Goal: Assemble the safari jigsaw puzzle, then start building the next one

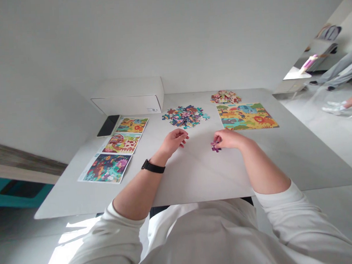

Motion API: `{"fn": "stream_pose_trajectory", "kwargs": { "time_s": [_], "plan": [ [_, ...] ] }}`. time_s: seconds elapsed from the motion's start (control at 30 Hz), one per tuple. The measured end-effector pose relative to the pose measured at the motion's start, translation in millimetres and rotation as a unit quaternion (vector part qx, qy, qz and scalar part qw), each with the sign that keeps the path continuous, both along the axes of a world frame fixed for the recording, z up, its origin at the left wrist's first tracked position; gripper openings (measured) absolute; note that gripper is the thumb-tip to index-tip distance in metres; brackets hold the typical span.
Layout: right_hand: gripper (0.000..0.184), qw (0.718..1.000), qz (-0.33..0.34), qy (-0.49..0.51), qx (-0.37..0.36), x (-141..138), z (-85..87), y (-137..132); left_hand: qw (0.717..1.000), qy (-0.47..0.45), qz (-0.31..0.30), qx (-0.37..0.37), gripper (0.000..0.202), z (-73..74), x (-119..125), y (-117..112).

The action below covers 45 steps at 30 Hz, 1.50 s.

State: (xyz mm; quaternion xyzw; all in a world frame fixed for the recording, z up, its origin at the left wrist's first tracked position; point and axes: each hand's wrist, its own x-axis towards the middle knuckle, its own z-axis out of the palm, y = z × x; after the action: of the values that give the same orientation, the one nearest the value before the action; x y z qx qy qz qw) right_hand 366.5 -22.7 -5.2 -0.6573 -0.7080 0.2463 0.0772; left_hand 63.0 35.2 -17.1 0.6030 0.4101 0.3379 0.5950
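A purple, knobbed jigsaw piece [216, 147] sits at or just above the pale grey tabletop [195, 178], pinched narrowly by the right hand [227, 138], probably at its edge to leave the print visible; fingers mask whether several pieces are joined. The left hand [174, 142] curls loosely near the multicoloured heap of loose jigsaw pieces [185, 116]; its palm is hidden, so I cannot tell whether it holds anything. Glossy printed picture sheets [112, 168] lie leftward, perhaps for easy viewing, details too small to read.

The person wears a loose white top [204, 239] with soft creases across its plain front. Its sleeves [110, 232] end near the elbows, leaving the forearms [140, 195] bare. A black band [154, 167] with a small raised fastening [144, 163] circles the left wrist [160, 157].
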Motion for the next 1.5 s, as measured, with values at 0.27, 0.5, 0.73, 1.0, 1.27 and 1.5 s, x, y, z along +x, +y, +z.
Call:
{"fn": "stream_pose_trajectory", "kwargs": {
  "time_s": [0.27,0.5,0.73,1.0,1.27,1.5],
  "plan": [
    [0.038,0.988,-0.069,0.026,0.136,-4,2.4,4,0.976,0.117,0.087,0.16,0.018,-1.6,-12,11],
    [0.026,0.985,-0.052,0.024,0.162,-14,-3.1,6,0.939,0.206,0.151,0.23,0.021,2.1,-36,23],
    [0.023,0.982,-0.041,0.012,0.182,-22,-15.2,11,0.915,0.258,0.212,0.228,0.027,9.4,-48,45],
    [0.022,0.985,-0.032,0.01,0.172,-23,-21.4,11,0.887,0.335,0.199,0.247,0.027,24.5,-29,93],
    [0.018,0.984,-0.023,0.001,0.178,-25,-21.1,10,0.867,0.428,0.117,0.226,0.037,20.9,-1,129],
    [0.019,0.982,-0.027,-0.009,0.185,-29,-18.9,8,0.882,0.401,0.113,0.22,0.043,13.4,2,137]
  ]
}}
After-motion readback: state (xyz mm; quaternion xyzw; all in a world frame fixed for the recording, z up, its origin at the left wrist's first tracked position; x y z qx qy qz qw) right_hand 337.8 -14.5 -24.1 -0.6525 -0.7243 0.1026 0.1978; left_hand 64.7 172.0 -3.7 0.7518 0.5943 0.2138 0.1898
